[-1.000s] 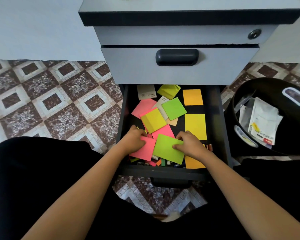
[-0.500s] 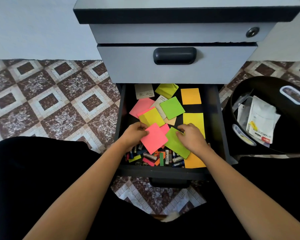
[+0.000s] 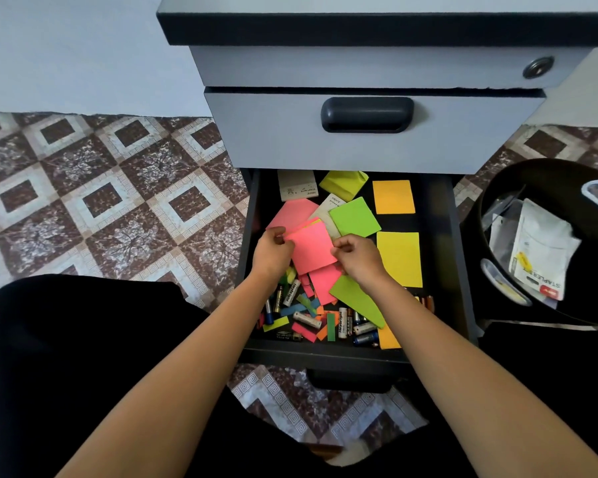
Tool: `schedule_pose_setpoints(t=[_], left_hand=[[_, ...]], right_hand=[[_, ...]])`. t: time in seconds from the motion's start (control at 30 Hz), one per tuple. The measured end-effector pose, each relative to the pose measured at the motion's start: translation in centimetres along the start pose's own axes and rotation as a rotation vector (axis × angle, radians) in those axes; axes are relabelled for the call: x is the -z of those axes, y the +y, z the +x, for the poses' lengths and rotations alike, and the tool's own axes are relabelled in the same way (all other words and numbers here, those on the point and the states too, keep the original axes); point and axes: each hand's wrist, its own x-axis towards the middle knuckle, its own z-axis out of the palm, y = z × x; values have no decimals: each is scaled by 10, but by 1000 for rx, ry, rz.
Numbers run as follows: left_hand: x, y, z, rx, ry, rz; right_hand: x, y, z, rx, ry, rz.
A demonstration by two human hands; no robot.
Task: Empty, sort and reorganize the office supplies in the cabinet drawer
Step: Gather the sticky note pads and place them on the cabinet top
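Obs: pink sticky-note pad (image 3: 313, 248) skewed, long axis near-to-far, far end leaning left. Grips of left hand (image 3: 273, 251) and right hand (image 3: 358, 257) pinch opposite sides. Versus earlier: pad farther back in drawer (image 3: 325, 355).

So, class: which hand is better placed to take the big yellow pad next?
Probably right: the right hand sits beside the big yellow pad; the left hand is beyond the pink pad.
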Motion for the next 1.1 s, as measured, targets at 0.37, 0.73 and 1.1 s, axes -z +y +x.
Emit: schedule_pose_setpoints(t=[0.37,0.73,1.1], left_hand=[[-8,-13,6,138,-69,-121],[-9,-22,16,213,-5,-313],[-35,20,24,190,-36,-373]], right_hand=[[-18,-17,19,90,106,-495],[-21,-28,18,-60,-89,-223],[34,-38,27,-32,-44,45]])
